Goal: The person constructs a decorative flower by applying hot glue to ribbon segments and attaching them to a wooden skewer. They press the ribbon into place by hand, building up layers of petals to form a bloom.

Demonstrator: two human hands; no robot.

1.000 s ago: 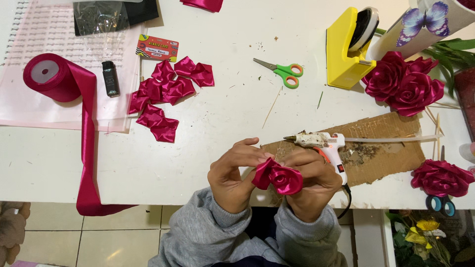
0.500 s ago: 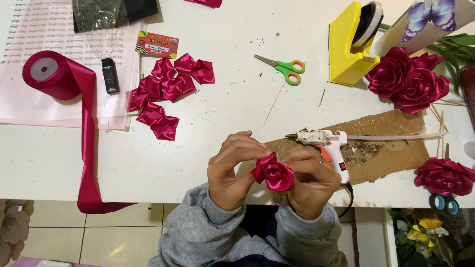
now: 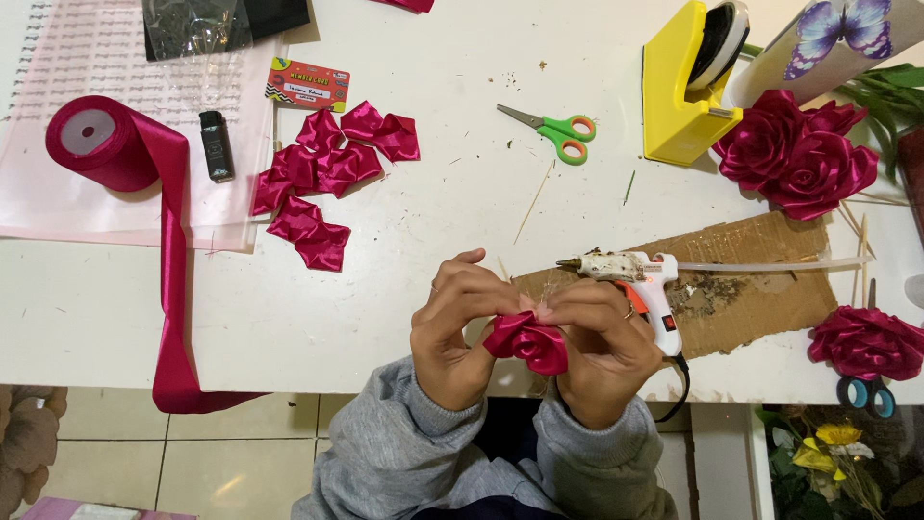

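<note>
Magenta satin fills the head view, the only 1 we have. Our left hand [image 3: 457, 332] and right hand [image 3: 602, 347] meet just over the near edge of the white table [image 3: 289, 308], and between them sits the half-made magenta satin ribbon rose [image 3: 529, 342]. Both sets of fingers are curled in close and pinched on it: the left grips it from the side, the right presses folds in from above and behind.

We judge the step in hand to be shaping the bloom, holding a fresh fold against the bud. The next move, as we read it, calls for a steady pinch so the folds do not spring open, and 1 hand freed to fetch more material or adhesive.

Just beyond the right hand lies the white and orange hot glue gun [image 3: 635, 279] on a flat brown cardboard sheet [image 3: 760, 279] (flecked with dried glue). Well apart to the left sit a heap of folded magenta satin petals [image 3: 322, 183] and a magenta satin ribbon roll [image 3: 101, 144], its tail hanging over the table edge. Green-and-orange-handled scissors [image 3: 553, 130] lie farther back, near a yellow plastic tape dispenser [image 3: 679, 96]. Finished magenta satin roses [image 3: 794, 154] rest at right.
</note>
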